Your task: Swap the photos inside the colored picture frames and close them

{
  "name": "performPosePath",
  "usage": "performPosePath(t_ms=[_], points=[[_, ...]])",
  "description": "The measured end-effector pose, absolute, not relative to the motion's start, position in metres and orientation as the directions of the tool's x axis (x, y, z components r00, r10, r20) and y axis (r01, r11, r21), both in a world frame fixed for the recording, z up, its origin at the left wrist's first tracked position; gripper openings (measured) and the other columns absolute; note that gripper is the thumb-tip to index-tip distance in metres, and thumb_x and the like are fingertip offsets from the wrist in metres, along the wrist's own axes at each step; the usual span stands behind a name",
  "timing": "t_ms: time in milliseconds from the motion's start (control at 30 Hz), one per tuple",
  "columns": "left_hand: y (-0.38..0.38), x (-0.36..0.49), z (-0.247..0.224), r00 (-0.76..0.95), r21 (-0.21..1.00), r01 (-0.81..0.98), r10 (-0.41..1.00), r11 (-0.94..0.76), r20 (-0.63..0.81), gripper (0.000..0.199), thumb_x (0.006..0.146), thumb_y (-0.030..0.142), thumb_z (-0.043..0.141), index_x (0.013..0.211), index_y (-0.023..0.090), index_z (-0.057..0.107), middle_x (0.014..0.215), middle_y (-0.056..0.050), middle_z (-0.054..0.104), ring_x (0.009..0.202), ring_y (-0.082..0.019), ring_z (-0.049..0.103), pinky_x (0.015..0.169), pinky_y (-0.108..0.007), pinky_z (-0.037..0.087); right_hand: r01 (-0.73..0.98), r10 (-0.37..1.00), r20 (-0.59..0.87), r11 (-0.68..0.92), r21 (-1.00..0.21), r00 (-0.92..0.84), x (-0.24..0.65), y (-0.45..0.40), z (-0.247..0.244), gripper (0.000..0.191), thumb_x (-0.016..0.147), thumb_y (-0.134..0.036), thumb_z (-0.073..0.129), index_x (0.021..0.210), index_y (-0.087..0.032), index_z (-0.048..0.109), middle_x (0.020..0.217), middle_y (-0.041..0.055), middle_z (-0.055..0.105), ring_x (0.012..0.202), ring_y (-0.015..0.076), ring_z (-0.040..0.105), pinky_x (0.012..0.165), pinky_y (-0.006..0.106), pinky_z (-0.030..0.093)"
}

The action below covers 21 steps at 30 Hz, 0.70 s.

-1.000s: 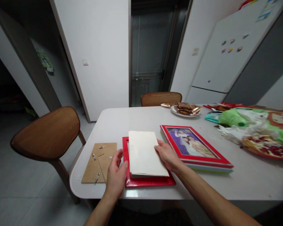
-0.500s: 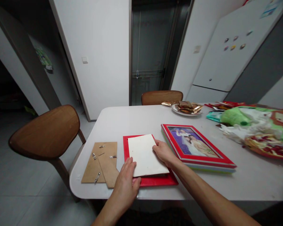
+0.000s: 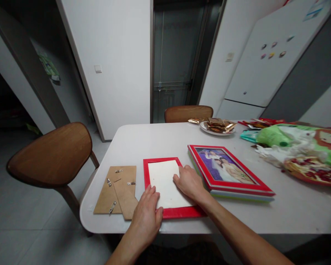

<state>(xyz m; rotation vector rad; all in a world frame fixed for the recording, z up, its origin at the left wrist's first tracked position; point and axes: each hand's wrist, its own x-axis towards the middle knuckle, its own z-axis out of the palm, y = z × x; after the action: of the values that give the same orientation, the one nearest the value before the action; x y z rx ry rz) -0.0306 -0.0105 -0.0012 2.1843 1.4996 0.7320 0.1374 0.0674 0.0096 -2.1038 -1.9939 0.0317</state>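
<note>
A white sheet (image 3: 165, 184) lies inside a red frame (image 3: 179, 212) near the table's front edge. My left hand (image 3: 147, 208) rests over the frame's lower left corner, fingers extended at the sheet's left side. On the sheet's right part lies my right hand (image 3: 189, 183), its fingers spread and touching the sheet. To the left is a brown backing board (image 3: 107, 198) with metal clips and a fold-out stand. At the right, a red picture frame (image 3: 228, 186) holding a photo lies on top of other frames.
A plate (image 3: 216, 132) of gold-wrapped packets stands at the back of the white table (image 3: 149, 141). Green and white bags (image 3: 287, 138) lie at the right. Wooden chairs stand at the left (image 3: 55, 154) and behind the table (image 3: 189, 113).
The white sheet has dropped from a tilted position to lie flatter within the red frame. My right hand has shifted slightly left onto the sheet. My left hand has barely moved.
</note>
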Motion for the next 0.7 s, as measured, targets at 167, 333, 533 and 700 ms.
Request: performPosePath(t_ms=[167, 333, 533, 700], points=[[-0.017, -0.049, 0.005, 0.256, 0.645, 0.685, 0.941, -0.339, 0.222, 0.041, 0.072, 0.018, 0.046, 0.113, 0.011, 0.050, 0.127, -0.015, 0.043, 0.120, -0.023, 0.036, 0.099, -0.042, 0.031, 0.996, 0.986, 0.167, -0.004, -0.095, 0.020, 0.137, 0.065, 0.010, 0.037, 0.078, -0.035, 0.038, 0.095, -0.007, 0.056, 0.094, 0.0183, 0.053, 0.089, 0.0273, 0.049, 0.073, 0.036, 0.032], [-0.022, -0.095, 0.006, 0.178, 0.577, 0.783, 0.973, -0.232, 0.150, 0.053, 0.074, 0.029, 0.048, 0.123, 0.012, 0.038, 0.134, -0.015, 0.032, 0.124, -0.022, 0.029, 0.101, -0.044, 0.024, 0.996, 0.974, 0.226, 0.031, -0.080, -0.012, 0.136, 0.062, 0.006, 0.038, 0.079, -0.039, 0.037, 0.097, -0.011, 0.056, 0.101, 0.0169, 0.050, 0.094, 0.0296, 0.043, 0.074, 0.038, 0.031], [-0.027, -0.090, -0.006, 0.288, 0.526, 0.791, 0.948, -0.314, 0.132, 0.070, 0.066, 0.044, 0.057, 0.126, 0.015, 0.035, 0.134, -0.015, 0.031, 0.125, -0.027, 0.025, 0.102, -0.048, 0.019, 0.983, 0.975, 0.223, 0.037, -0.182, 0.005, 0.127, 0.058, -0.002, 0.035, 0.078, -0.033, 0.039, 0.102, -0.013, 0.054, 0.109, 0.0142, 0.048, 0.096, 0.0252, 0.042, 0.077, 0.034, 0.031], [-0.024, -0.072, -0.001, 0.270, 0.551, 0.782, 0.956, -0.290, 0.119, 0.078, 0.058, 0.042, 0.064, 0.126, 0.014, 0.036, 0.134, -0.017, 0.031, 0.124, -0.030, 0.027, 0.101, -0.050, 0.019, 0.974, 0.974, 0.218, 0.097, -0.203, -0.052, 0.124, 0.052, -0.004, 0.030, 0.077, -0.030, 0.042, 0.097, -0.015, 0.058, 0.116, 0.0124, 0.044, 0.101, 0.0254, 0.039, 0.080, 0.034, 0.031]])
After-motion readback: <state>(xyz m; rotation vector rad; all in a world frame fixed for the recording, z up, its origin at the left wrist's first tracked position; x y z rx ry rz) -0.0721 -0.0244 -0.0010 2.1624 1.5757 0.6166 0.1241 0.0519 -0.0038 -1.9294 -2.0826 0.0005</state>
